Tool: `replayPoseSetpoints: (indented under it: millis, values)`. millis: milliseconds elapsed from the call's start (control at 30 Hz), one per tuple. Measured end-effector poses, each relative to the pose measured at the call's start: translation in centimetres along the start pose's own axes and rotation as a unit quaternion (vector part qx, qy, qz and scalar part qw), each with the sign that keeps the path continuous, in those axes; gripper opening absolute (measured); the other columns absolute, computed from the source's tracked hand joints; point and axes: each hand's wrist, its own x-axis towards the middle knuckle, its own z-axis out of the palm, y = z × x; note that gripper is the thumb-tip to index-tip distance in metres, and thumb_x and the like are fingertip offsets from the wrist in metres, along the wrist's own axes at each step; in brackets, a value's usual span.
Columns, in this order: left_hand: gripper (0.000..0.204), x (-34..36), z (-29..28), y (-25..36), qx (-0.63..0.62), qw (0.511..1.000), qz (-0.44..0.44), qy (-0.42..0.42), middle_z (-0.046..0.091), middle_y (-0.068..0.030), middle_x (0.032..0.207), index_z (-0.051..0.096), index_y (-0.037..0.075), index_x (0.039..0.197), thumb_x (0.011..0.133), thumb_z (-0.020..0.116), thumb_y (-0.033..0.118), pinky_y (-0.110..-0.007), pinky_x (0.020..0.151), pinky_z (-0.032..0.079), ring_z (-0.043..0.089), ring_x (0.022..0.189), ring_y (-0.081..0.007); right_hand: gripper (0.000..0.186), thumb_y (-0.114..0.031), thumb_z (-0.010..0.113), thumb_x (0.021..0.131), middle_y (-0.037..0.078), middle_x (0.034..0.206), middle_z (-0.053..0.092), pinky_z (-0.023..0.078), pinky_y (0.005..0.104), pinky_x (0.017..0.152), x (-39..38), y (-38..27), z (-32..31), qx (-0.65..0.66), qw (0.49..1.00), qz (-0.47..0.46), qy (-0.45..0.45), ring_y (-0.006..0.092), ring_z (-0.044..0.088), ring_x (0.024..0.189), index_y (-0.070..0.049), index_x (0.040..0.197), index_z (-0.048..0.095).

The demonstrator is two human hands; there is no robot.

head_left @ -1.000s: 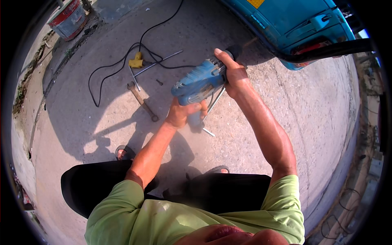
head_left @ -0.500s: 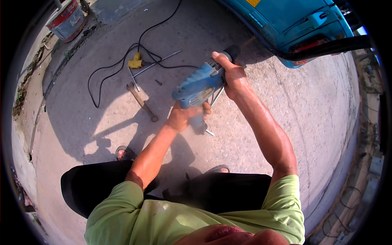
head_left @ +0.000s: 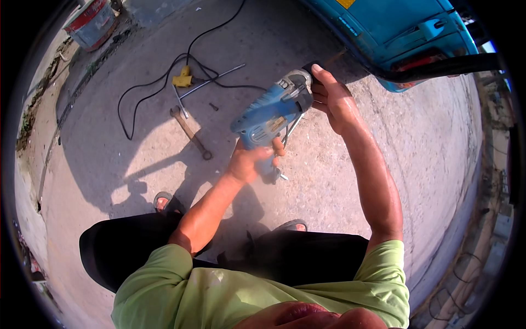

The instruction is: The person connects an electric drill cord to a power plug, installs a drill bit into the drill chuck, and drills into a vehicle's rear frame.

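A blue electric drill (head_left: 271, 112) points up and to the right, held above the concrete. My left hand (head_left: 246, 163) is wrapped round its rear handle. At the drill's front end, my right hand (head_left: 335, 98) grips around the black chuck (head_left: 311, 68), thumb on top and fingers curled underneath. A thin drill bit (head_left: 335, 57) sticks out beyond the chuck toward the blue vehicle body (head_left: 402, 27). Its tip lies close to the dark lower edge there; whether it touches, I cannot tell. The drill's black cable (head_left: 241, 88) runs off to the left.
On the ground to the left lie a yellow plug connector (head_left: 183, 78), a metal T-shaped bar (head_left: 211, 81), a combination wrench (head_left: 190, 134) and a small bolt (head_left: 213, 106). A metal rod (head_left: 296, 125) shows partly behind the drill. A black bar (head_left: 449, 67) fronts the vehicle; a bucket (head_left: 90, 27) stands far left.
My right hand has slid from the drill's front housing forward onto the chuck, uncovering the housing. My left hand keeps its hold, and the drill stays nearly in place.
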Motion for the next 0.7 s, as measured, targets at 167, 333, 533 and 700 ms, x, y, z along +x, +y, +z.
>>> replayPoseSetpoints:
  millis: [167, 333, 533, 700]
  values:
    - [0.051, 0.1, 0.5, 0.8, 0.005, 1.0, 0.005, -0.002, 0.069, -0.0147, 0.106, 0.057, -0.003, 0.131, 0.082, 0.069, 0.008, -0.034, 0.069, 0.061, 0.07, 0.092, -0.0257, 0.041, -0.03, 0.08, 0.093, 0.011, 0.1, 0.076, 0.055, 0.0331, 0.09, -2.8, -5.4, -9.8, -0.014, 0.87, -0.364, 0.332, 0.0187, 0.072, 0.096, 0.001, 0.118, 0.071]
    - [0.057, 0.9, 1.2, 0.8, -0.003, 1.0, 0.011, 0.005, 0.068, -0.015, 0.105, 0.055, -0.002, 0.134, 0.081, 0.071, 0.011, -0.033, 0.069, 0.06, 0.07, 0.093, -0.025, 0.031, -0.016, 0.084, 0.091, 0.009, 0.1, 0.075, 0.058, 0.027, 0.086, -6.8, -9.9, -11.8, -0.046, 0.741, -0.55, 0.382, 0.0147, 0.072, 0.089, 0.0, 0.112, 0.069]
    - [0.055, 1.0, -0.3, 0.2, 0.012, 1.0, 0.021, 0.0, 0.071, -0.0171, 0.104, 0.057, -0.001, 0.132, 0.079, 0.068, 0.009, -0.034, 0.067, 0.059, 0.07, 0.086, -0.0224, 0.03, -0.012, 0.079, 0.095, 0.01, 0.117, 0.075, 0.057, 0.0291, 0.095, -6.3, -12.4, -11.5, -0.226, 0.657, -0.653, 0.301, 0.0189, 0.073, 0.106, -0.003, 0.122, 0.069]
    - [0.053, 0.7, 0.8, 0.2, 0.004, 0.999, 0.01, 0.045, 0.072, -0.0173, 0.107, 0.057, -0.001, 0.134, 0.082, 0.064, 0.006, -0.034, 0.068, 0.058, 0.07, 0.084, -0.021, 0.06, -0.044, 0.071, 0.095, 0.017, 0.127, 0.069, 0.056, 0.0439, 0.098, -7.2, -21.1, -7.6, -0.538, 0.493, -0.549, 0.408, 0.0326, 0.068, 0.117, -0.009, 0.142, 0.059]
